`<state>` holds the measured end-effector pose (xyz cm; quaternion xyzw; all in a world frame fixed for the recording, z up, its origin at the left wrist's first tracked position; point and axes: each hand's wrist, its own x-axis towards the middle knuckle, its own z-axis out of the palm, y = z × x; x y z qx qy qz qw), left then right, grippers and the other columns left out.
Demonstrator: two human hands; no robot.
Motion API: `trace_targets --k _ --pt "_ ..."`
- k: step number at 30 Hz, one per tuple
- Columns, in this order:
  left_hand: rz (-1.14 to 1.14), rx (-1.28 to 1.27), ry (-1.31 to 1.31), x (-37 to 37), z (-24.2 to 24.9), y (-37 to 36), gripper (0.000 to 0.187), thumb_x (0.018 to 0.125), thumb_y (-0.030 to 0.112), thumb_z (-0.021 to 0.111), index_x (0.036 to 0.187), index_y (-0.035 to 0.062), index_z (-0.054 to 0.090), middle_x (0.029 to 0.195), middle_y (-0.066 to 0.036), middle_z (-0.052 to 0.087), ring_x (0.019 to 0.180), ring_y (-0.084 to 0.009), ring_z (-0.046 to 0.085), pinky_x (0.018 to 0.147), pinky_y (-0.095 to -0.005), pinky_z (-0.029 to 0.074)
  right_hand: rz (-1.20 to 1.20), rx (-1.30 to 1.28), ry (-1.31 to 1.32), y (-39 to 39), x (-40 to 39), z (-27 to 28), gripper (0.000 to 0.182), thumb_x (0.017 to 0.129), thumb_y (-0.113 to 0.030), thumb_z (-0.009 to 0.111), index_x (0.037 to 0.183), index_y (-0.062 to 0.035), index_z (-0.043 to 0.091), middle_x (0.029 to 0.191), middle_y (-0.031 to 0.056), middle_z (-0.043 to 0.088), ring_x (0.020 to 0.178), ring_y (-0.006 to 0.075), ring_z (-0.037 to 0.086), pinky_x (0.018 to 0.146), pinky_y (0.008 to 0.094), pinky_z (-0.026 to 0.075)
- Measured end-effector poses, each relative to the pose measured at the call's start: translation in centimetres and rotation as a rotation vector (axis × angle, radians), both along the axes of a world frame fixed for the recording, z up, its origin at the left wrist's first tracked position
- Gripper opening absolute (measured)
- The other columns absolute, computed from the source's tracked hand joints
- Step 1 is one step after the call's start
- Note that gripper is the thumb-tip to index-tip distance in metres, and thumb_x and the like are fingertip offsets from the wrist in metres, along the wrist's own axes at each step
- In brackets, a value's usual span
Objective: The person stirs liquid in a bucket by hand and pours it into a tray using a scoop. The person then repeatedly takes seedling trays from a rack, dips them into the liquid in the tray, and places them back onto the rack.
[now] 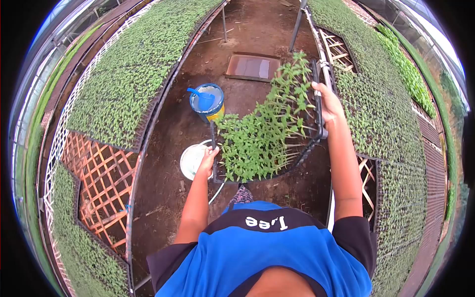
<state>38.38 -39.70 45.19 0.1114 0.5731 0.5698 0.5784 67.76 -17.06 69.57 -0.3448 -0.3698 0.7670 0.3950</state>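
Between my two hands is a black seedling tray (pixel 215 148) full of leafy green seedlings (pixel 257 143). The tray bends, with its right side raised higher than its left. My left hand (pixel 208 159) grips the left edge, fingers closed on the rim. At the upper right edge, my right hand (pixel 328 103) is wrapped round the raised rim with the thumb on the inner side. Stems on the right half lean over toward the left. Beyond the tray's left corner stands a blue and yellow bucket (pixel 216 114) with a blue scoop (pixel 204 99) in it.
Long benches of seedlings flank the path, on the left (pixel 123 74) and right (pixel 376 119). Wooden lattice (pixel 101 183) shows through a gap at left. A white round lid or bucket (pixel 190 162) lies beside my left hand. A shallow water-filled basin (pixel 252 67) sits on the soil path ahead.
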Motion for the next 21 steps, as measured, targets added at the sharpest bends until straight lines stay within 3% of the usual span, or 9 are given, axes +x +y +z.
trace_targets --k 2,6,8,10,15,21 --pt "-0.117 -0.011 0.186 -0.9 -3.7 4.4 0.035 0.079 0.032 0.057 0.102 0.0157 0.036 0.096 -0.005 0.050 0.086 -0.0163 0.047 0.071 -0.0358 0.042 -0.060 0.036 -0.049 2.1 1.3 -2.4 0.011 0.074 -0.017 0.061 0.079 -0.0088 0.055 0.071 0.0023 0.056 0.061 0.0136 0.054 0.057 0.0285 0.047" --pt "-0.261 -0.151 0.241 -2.4 -6.2 11.9 0.034 0.080 0.036 0.053 0.099 0.0150 0.035 0.099 -0.009 0.047 0.091 -0.0211 0.043 0.076 -0.0384 0.038 -0.156 0.009 -0.052 7.9 2.4 -8.1 0.010 0.075 -0.017 0.060 0.073 -0.0107 0.053 0.069 0.0010 0.056 0.058 0.0123 0.054 0.054 0.0263 0.045" --pt "-0.286 -0.162 0.329 -3.6 -7.7 15.7 0.027 0.082 0.029 0.054 0.094 0.0151 0.035 0.087 -0.002 0.045 0.080 -0.0133 0.042 0.073 -0.0326 0.036 -0.141 -0.015 -0.035 10.8 2.2 -9.9 0.010 0.075 -0.016 0.060 0.073 -0.0104 0.052 0.068 0.0013 0.056 0.059 0.0125 0.054 0.054 0.0262 0.045" --pt "-0.312 -0.079 0.290 -5.3 -10.2 19.8 0.023 0.080 0.028 0.055 0.088 0.0149 0.038 0.078 0.001 0.039 0.075 -0.0112 0.033 0.070 -0.0297 0.029 -0.292 -0.039 -0.063 13.4 0.7 -10.8 0.010 0.075 -0.015 0.060 0.073 -0.0098 0.051 0.068 0.0015 0.055 0.059 0.0127 0.054 0.054 0.0259 0.046" --pt "-0.306 -0.114 0.247 -8.4 -8.8 29.9 0.018 0.079 0.015 0.056 0.085 0.0116 0.040 0.078 0.001 0.039 0.072 -0.0094 0.034 0.067 -0.0242 0.031 -0.319 -0.050 -0.056 22.9 -1.1 -14.8 0.014 0.075 -0.011 0.060 0.068 -0.0107 0.047 0.062 -0.0019 0.050 0.053 0.0084 0.049 0.050 0.0224 0.042" --pt "-0.280 -0.012 0.339 -12.6 -9.8 44.7 0.017 0.077 0.009 0.058 0.080 0.0113 0.041 0.073 0.002 0.041 0.069 -0.0089 0.038 0.065 -0.0245 0.034 -0.337 -0.087 -0.128 36.3 -5.4 -18.5 0.018 0.075 -0.011 0.060 0.065 -0.0124 0.045 0.058 -0.0046 0.047 0.046 0.0064 0.046 0.043 0.0209 0.039"
